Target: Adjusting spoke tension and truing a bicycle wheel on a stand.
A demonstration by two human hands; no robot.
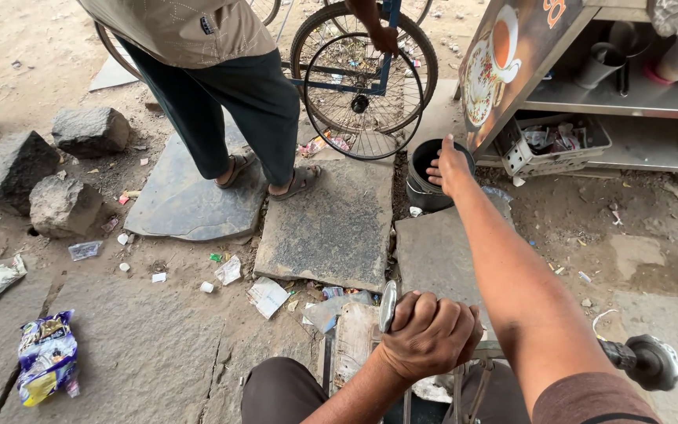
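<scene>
A roadside repair spot outdoors is shown: stone slabs laid on littered dirt, bicycle wheels stood beyond the far grip, a stall shelf beside it.

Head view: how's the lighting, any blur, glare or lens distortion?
Head view: soft, even daylight with only faint shadows under the stone slabs. No strong glare, just a small highlight on the metal handle in the left hand. Focus is sharp from that hand to the right hand at the black bucket. Wide-angle stretch enlarges the near right forearm.
</scene>
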